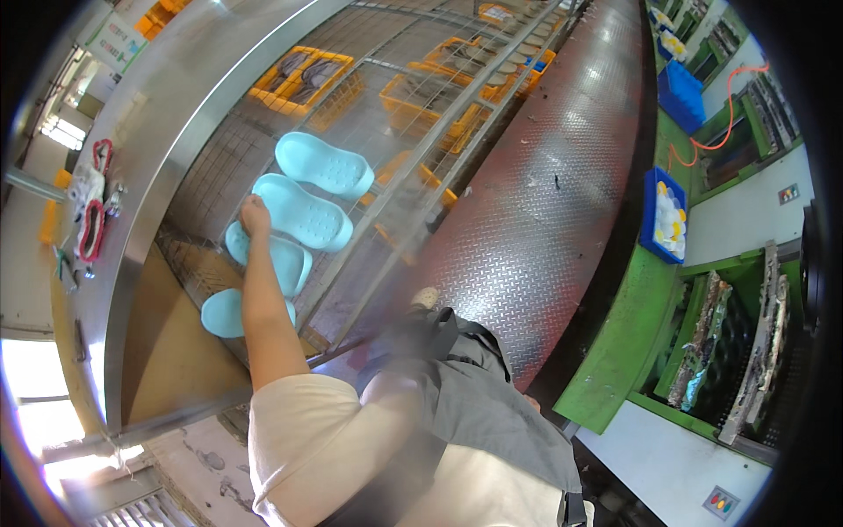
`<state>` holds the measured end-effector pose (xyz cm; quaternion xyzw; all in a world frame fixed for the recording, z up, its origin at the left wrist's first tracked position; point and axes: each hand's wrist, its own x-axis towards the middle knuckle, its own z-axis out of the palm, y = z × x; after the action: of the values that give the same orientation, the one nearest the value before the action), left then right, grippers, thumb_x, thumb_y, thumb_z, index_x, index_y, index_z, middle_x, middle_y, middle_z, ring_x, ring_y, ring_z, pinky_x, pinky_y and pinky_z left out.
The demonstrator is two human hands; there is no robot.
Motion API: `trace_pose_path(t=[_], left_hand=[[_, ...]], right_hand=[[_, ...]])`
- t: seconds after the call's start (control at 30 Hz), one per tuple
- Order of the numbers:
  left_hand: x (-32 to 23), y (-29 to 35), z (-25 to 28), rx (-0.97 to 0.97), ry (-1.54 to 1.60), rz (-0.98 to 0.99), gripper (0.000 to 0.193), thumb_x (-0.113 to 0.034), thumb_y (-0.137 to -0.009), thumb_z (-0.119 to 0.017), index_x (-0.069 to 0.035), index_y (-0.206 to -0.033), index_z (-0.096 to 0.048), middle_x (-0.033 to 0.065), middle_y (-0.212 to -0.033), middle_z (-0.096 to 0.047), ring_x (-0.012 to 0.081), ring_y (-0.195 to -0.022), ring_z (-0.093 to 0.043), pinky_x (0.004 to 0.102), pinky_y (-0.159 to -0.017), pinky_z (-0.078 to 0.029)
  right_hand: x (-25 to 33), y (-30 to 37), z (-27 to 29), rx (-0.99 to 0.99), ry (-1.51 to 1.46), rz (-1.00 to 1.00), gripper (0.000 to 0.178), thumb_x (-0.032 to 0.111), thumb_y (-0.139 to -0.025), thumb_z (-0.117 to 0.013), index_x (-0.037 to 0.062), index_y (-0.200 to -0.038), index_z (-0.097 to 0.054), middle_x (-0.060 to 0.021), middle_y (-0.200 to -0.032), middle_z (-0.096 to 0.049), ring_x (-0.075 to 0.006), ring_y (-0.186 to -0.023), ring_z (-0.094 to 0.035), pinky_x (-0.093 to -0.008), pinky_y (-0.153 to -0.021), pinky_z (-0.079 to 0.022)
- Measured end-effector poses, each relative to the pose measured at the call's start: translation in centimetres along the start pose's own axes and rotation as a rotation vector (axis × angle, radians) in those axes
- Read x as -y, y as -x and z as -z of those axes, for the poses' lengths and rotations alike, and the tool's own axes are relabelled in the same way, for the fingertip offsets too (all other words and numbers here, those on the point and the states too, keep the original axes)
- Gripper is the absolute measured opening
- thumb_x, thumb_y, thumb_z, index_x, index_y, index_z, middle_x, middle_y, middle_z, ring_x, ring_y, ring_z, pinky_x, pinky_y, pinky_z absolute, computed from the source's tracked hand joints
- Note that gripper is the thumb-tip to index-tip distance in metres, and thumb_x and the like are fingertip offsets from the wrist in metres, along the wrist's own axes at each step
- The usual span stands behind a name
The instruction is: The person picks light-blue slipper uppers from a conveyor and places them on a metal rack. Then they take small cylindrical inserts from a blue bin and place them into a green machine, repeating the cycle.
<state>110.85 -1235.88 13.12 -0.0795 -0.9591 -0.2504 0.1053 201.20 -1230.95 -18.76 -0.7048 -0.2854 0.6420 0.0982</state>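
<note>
Your left hand (255,215) curls at a light-blue clog (306,213), left of centre; can't tell if it's pinching. Three matching clogs (323,164) already lie alongside on wire mesh (209,167); how many remain, unclear.

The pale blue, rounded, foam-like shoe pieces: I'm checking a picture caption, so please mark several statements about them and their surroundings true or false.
1. Four pale blue, rounded, foam-like shoe pieces are visible. True.
2. The bare left hand is over the reddish, patterned metal walkway. False: it is at the shoe pieces.
3. A blue rectangular plastic tray holds white and yellow items. True.
4. The yellow plastic crates are right of the walkway. False: they are left.
</note>
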Motion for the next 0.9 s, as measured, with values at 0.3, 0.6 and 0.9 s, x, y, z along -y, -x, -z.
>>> trace_pose_path(t=[0.3,0.6,0.9], left_hand=[[3.1,-7.1,-3.1,0.244,-0.085,0.156,0.057,-0.029,-0.096,-0.065,-0.010,-0.147,-0.049,0.0171,-0.147,-0.051,0.0375,-0.138,-0.045,0.0505,-0.113,-0.038],[-5.0,-1.5,3.0,-0.086,0.471,-0.132,0.027,-0.015,-0.086,-0.074,-0.005,-0.111,-0.073,0.0170,-0.112,-0.072,0.0352,-0.106,-0.066,0.0415,-0.095,-0.050],[-8.0,5.7,9.4,-0.106,0.534,-0.348,0.029,-0.021,-0.095,-0.071,-0.004,-0.118,-0.070,0.0114,-0.118,-0.067,0.0287,-0.113,-0.062,0.0408,-0.098,-0.049]], right_hand=[[14.9,-2.1,-8.8,0.075,0.051,0.172,0.021,0.020,-0.101,-0.061,0.0044,-0.115,-0.059,-0.0110,-0.097,-0.067,-0.0204,-0.076,-0.065,-0.0319,-0.063,-0.053],[15.3,1.6,-12.5,0.077,0.296,0.168,0.027,0.021,-0.098,-0.062,-0.0003,-0.114,-0.066,-0.0084,-0.092,-0.070,-0.0177,-0.082,-0.065,-0.0305,-0.070,-0.051],[7.5,-0.8,-7.4,-0.012,0.988,0.468,0.026,0.022,-0.095,-0.060,-0.0005,-0.098,-0.072,-0.0138,-0.092,-0.074,-0.0276,-0.086,-0.070,-0.0413,-0.077,-0.055]])
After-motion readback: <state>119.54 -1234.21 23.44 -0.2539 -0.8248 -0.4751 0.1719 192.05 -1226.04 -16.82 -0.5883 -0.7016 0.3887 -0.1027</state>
